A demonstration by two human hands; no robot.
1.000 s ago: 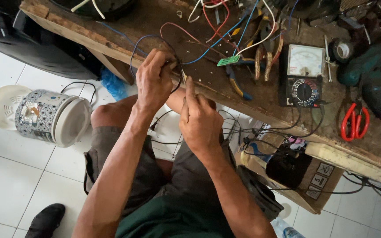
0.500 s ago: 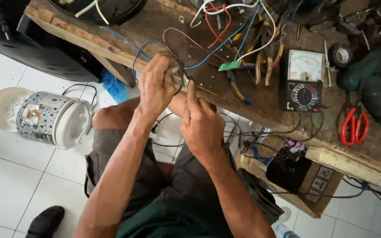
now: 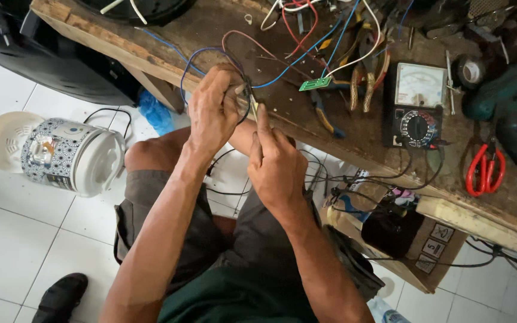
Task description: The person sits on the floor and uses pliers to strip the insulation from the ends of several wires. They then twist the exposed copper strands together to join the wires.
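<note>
My left hand (image 3: 212,110) is closed around a small part with blue and red wires (image 3: 207,57) looping out of it, at the front edge of a wooden workbench (image 3: 151,54). My right hand (image 3: 276,161) sits just below and right of it, fingers pinched on a thin tool or wire end (image 3: 254,107) that touches the part in the left hand. The part itself is mostly hidden by the fingers. A blue wire runs from the hands up to a small green circuit board (image 3: 315,84) on the bench.
On the bench lie pliers (image 3: 360,84), an analog multimeter (image 3: 417,107), red-handled scissors (image 3: 484,170), a tape roll (image 3: 470,72) and a green power drill (image 3: 513,119). A patterned rice cooker (image 3: 70,157) lies on the white tile floor at left. A cardboard box (image 3: 417,245) stands under the bench.
Both hands stay together at the bench edge; they have shifted slightly, and the right fingers now pinch closer up against the part in the left hand.
</note>
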